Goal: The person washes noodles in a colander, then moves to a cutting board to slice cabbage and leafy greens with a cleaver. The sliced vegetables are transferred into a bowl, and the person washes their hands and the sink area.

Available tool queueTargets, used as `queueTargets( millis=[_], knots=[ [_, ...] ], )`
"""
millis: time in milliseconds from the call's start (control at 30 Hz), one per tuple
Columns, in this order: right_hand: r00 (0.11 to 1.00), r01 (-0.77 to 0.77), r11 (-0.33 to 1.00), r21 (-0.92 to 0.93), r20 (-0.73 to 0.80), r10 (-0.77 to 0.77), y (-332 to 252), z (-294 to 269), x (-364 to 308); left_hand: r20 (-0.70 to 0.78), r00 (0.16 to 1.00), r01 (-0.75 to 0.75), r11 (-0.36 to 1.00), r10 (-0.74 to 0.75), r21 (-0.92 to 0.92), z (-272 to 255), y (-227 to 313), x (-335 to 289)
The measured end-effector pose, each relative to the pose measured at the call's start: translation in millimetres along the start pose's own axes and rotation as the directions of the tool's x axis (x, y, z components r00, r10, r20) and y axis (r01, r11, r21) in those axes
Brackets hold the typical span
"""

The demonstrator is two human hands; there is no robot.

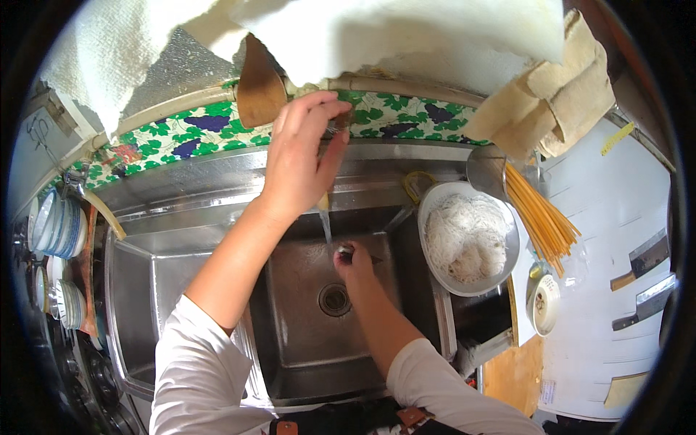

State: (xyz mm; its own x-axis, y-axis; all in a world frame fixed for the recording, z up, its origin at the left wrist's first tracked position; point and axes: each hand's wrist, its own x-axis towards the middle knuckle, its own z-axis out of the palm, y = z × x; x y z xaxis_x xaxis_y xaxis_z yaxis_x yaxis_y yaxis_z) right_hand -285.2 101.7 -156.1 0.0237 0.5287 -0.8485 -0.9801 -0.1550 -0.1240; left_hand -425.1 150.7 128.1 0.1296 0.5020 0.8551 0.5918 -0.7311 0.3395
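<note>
"Starting at the near side: what's in the right hand (355,265)?"

"Fingers closed round a small dark item (346,252), partly silvery; too covered to identify. It is inside the right-hand basin (312,344), past the drain (334,299), toward the far right corner."

"Why so low?"

"Presumably for the water stream (327,228), which falls just beside that hand. Low in the basin, splashes would stay within its walls."

"And the left hand (301,148)?"

"Raised above the sink's far edge, fingers curled, thumb apart. Probably at the tap control; whether it grips anything, cannot tell, as the hand hides it."

"Obstructions?"

"Left forearm (243,264) crosses the divider. A white bowl (429,270) of pale, stringy stuff (467,239) crowds the basin's right edge, limiting elbow room there."

"Beyond the edges?"

"Stacked dishes (64,228) off the sink's left edge. Chopsticks (540,217) slant from a cup (484,172) just past the bowl. Two cleavers (647,255) (656,296) lie against a white surface (587,217), well apart from the hands."

"Farthest?"

"Grape-patterned strip (206,123) behind the sink's far edge; white cloth (442,43) hanging above it, close over the left hand."
</note>
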Motion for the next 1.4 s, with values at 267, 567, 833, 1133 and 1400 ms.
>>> queueTargets(
  millis=[267, 567, 833, 1133, 1400],
  knots=[
    [0.999, -0.048, 0.995, 0.082, 0.014, 0.047, 37, 59, 53, 0.008, 0.994, 0.108, 0.993, -0.107, -0.042, -13, -28, -11],
    [0.993, -0.045, 0.997, 0.061, 0.107, 0.039, 39, 95, 42, 0.154, 0.986, -0.076, 0.994, 0.062, 0.084, 2, -45, -15],
    [0.976, -0.110, 0.915, -0.389, 0.132, 0.174, 14, -28, -7, 0.258, 0.966, -0.051, 0.993, 0.022, 0.104, -20, -27, -12],
    [0.803, 0.281, -0.869, -0.407, 0.596, -0.020, -152, -202, -229, 0.392, 0.828, 0.462, 0.884, -0.401, -0.072, -79, -8, -103],
    [0.645, -0.017, -0.598, -0.801, 0.448, -0.619, -262, -350, -368, 0.970, 0.240, -0.285, 0.952, -0.044, 0.113, 2, 49, -309]
  ],
)
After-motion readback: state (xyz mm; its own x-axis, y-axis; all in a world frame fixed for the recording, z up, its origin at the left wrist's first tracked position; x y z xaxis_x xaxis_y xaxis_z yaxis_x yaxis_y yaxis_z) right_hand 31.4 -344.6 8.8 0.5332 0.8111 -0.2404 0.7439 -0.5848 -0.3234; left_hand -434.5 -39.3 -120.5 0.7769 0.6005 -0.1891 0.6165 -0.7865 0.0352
